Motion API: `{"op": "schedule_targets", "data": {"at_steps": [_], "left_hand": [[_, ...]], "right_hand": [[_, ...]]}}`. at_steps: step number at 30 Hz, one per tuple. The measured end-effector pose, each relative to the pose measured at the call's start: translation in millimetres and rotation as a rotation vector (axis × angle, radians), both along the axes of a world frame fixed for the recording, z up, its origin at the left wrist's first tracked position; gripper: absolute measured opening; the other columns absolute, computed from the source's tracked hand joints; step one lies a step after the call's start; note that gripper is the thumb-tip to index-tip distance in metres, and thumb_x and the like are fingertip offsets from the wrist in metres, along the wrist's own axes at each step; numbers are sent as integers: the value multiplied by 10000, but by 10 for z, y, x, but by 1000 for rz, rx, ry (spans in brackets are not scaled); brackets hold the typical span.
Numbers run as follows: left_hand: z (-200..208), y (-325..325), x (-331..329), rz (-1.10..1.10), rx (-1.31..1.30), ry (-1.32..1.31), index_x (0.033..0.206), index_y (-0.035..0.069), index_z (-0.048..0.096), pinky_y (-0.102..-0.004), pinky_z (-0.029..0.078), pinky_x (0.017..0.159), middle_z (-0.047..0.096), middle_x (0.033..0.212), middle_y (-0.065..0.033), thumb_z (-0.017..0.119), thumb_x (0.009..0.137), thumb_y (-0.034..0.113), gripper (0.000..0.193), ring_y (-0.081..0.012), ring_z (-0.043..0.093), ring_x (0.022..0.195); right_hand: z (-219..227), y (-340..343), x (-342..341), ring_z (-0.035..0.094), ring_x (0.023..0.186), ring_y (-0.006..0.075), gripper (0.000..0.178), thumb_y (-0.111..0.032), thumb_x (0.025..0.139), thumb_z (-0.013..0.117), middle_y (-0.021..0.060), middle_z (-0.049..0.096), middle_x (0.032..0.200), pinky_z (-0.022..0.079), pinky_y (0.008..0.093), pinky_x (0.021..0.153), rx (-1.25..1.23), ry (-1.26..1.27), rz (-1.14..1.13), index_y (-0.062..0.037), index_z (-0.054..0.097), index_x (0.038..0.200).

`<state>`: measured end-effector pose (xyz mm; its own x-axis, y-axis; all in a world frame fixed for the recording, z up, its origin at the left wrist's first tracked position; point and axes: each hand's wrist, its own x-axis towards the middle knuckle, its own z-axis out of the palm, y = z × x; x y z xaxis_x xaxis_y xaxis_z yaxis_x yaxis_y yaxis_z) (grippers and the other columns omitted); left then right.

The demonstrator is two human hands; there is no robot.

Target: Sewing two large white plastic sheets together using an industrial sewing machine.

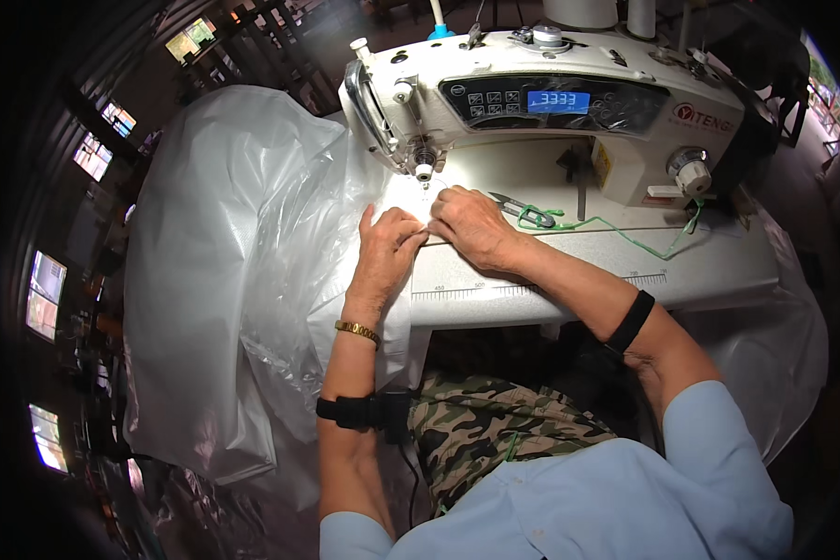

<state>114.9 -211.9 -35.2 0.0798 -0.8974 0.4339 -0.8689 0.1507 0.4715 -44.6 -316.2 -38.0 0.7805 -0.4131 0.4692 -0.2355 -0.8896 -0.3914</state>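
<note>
A white industrial sewing machine (495, 70) stands in front of me, its lamp lighting the needle area to a glare. Just below the presser foot, my left hand (387, 250) and my right hand (474, 227) meet with fingertips almost touching. Both have curled fingers pinching the edge of a whitish translucent plastic sheet (205, 233). Glare and my fingers hide the exact edge. The sheet spreads in large folds to the left and hangs off the table. Beside my right hand lie thread snips (523, 211) with a green cord (616, 227) tied to them.
The machine table (579, 285) has a ruler scale along its near edge. A lit display panel (558, 101) and a round dial (691, 173) sit on the machine. More pale sheeting (793, 373) hangs at the right. My camouflage-covered lap (504, 429) is below the table edge.
</note>
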Motion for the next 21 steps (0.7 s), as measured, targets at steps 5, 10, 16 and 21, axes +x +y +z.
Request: {"op": "schedule_targets", "data": {"at_steps": [5,10,16,21], "left_hand": [[-71,-113,100,24,-45,0,850,27,694,-438,303,1092,628,935,-48,654,910,167,157,-216,592,922],[-151,-164,92,79,-60,-29,802,26,665,-415,337,1020,625,969,-52,654,894,169,171,-224,575,950],[-163,-164,42,122,-91,-47,784,44,630,-420,331,1022,628,980,-57,688,858,192,175,-235,568,990],[-154,-160,6,157,-97,2,864,55,615,-462,312,1081,603,949,-79,722,788,144,158,-253,577,984]], "right_hand": [[-49,1,42,585,1010,330,214,-171,947,591,177,625,980,472,448,905,55,-29,-49,24,675,920],[-68,-17,56,561,1010,344,229,-177,931,613,190,602,991,456,448,907,85,-40,-84,50,643,946],[-52,-10,40,559,1013,350,235,-181,891,673,197,596,994,452,448,911,104,-22,-92,42,609,924],[-21,16,34,567,1016,367,239,-116,845,718,210,589,1003,458,455,915,158,-47,-118,38,593,980]]}}
